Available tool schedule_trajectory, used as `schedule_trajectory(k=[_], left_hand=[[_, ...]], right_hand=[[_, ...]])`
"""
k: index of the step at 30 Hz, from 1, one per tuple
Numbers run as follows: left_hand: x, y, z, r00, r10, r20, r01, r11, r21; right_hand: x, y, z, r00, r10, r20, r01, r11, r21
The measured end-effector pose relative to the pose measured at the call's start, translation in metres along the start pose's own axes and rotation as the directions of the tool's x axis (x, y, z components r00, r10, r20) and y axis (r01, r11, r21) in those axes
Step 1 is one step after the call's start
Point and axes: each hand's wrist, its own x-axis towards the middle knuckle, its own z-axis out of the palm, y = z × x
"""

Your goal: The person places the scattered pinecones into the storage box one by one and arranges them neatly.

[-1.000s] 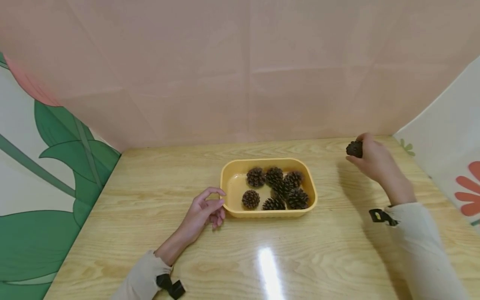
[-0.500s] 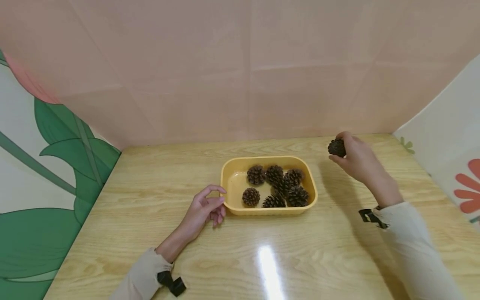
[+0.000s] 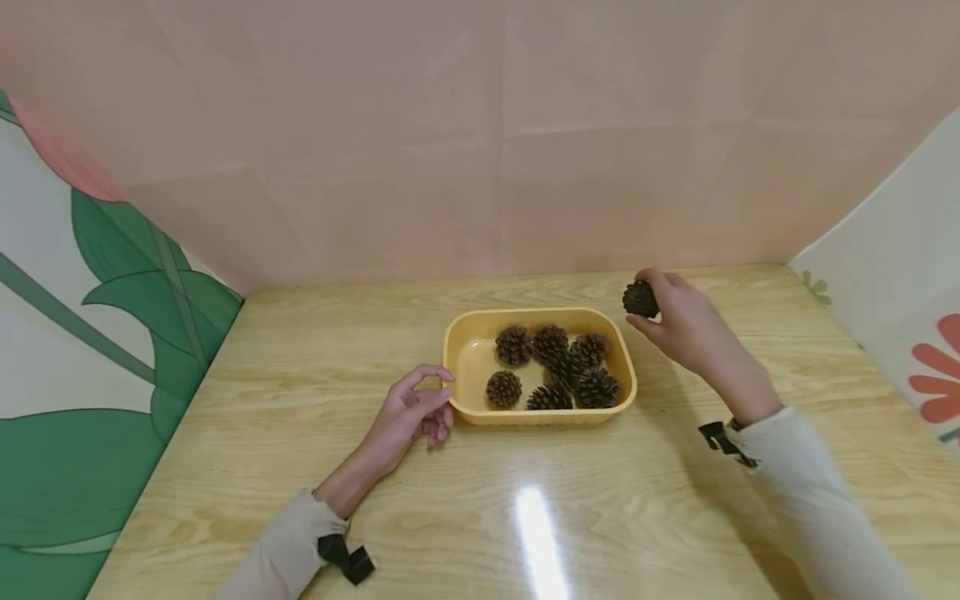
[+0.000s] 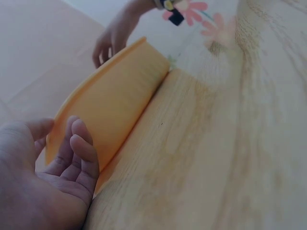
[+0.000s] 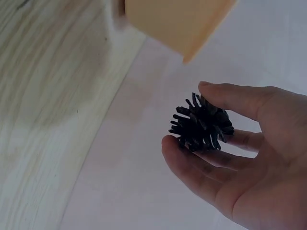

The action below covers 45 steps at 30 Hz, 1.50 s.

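A dark pine cone point(image 3: 641, 299) is pinched between the thumb and fingers of my right hand point(image 3: 693, 329), raised above the table just right of a yellow plastic basin point(image 3: 540, 417). In the right wrist view the cone point(image 5: 201, 124) shows its spread scales, with the basin's corner point(image 5: 177, 24) above it. My left hand point(image 3: 408, 412) holds the basin's left end at the rim by thumb and index finger; the other fingers curl loosely against its outer wall, as the left wrist view shows. Several pine cones point(image 3: 597, 387) lie inside the basin, mostly towards its right side.
The basin stands on a light wood-grain table point(image 3: 450, 517). A pinkish covering point(image 3: 495, 167) rises behind the table's back edge. Panels with painted leaves point(image 3: 75, 475) and red flowers point(image 3: 933, 375) flank it left and right.
My right hand has moved left with the pine cone, from far right of the basin to close by its right end. My left hand stays at the rim.
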Motion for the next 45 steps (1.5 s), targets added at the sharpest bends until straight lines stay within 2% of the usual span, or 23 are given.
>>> schedule_trajectory(k=[5, 15, 22, 29, 37, 45], left_hand=[[0.000, 0.000, 0.001, 1.000, -0.007, -0.001, 0.007, 1.000, -0.005], [0.002, 0.001, 0.002, 1.000, -0.012, 0.003, 0.012, 1.000, -0.010], [0.003, 0.000, 0.004, 1.000, -0.013, 0.003, 0.013, 1.000, -0.010], [0.006, 0.000, 0.003, 1.000, -0.012, 0.009, 0.013, 1.000, -0.013], [-0.005, -0.001, 0.004, 1.000, -0.007, -0.014, 0.007, 1.000, -0.011], [-0.003, 0.001, 0.007, 1.000, 0.014, -0.001, -0.014, 1.000, 0.012]], right_hand=[[-0.002, -0.011, 0.005, 1.000, -0.016, 0.018, 0.017, 0.999, -0.043], [-0.005, -0.033, 0.012, 0.997, -0.075, -0.010, 0.074, 0.995, -0.066], [-0.004, -0.048, 0.018, 0.995, -0.095, -0.018, 0.094, 0.995, -0.027], [-0.005, -0.068, 0.023, 0.976, -0.208, -0.070, 0.208, 0.978, -0.018], [0.009, -0.105, 0.035, 0.963, -0.269, -0.024, 0.270, 0.962, 0.032], [0.021, -0.132, 0.044, 0.962, -0.274, 0.017, 0.273, 0.961, 0.039]])
